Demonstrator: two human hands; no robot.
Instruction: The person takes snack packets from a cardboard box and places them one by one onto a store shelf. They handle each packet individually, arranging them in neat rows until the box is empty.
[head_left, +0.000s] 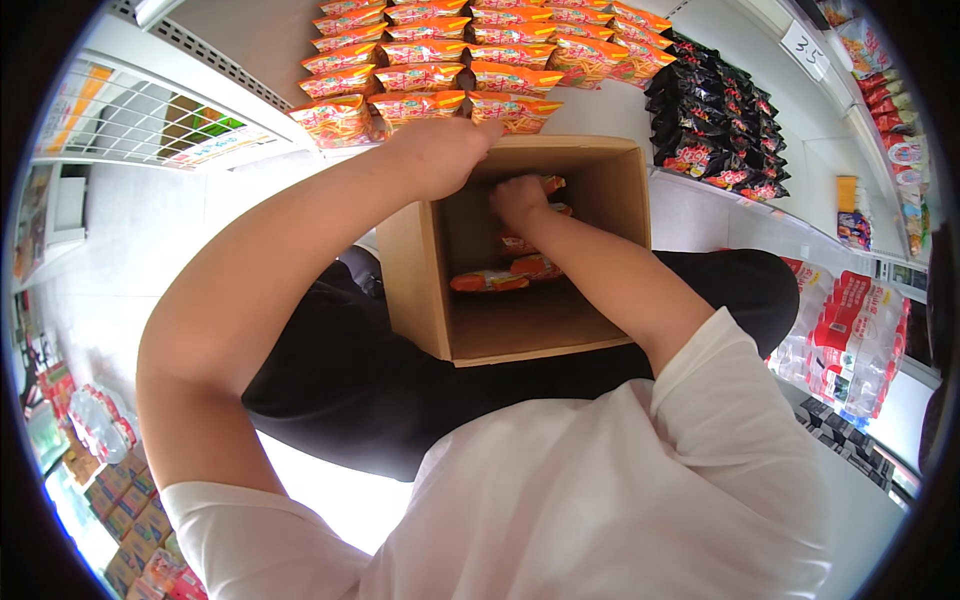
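Observation:
An open cardboard box (412, 277) rests tilted against my legs, its mouth facing up towards me. My left hand (450, 156) grips its far rim at the left corner, the fingertips close to a front orange snack bag (516, 114). Inside the box, my right hand (520, 199) reaches to the far part, among several orange snack packets (491, 281). Its fingers are hidden and blurred, so what they hold cannot be made out. Beyond the box, rows of matching orange bags (420, 76) stand on a white shelf (600, 112).
Black snack bags (716, 112) fill the shelf's right part. A handwritten price card (806, 49) hangs on the upper shelf edge. Shrink-wrapped bottles (855, 337) stand at right. A white wire rack (150, 112) is at left, with stacked cartons (135, 510) lower down.

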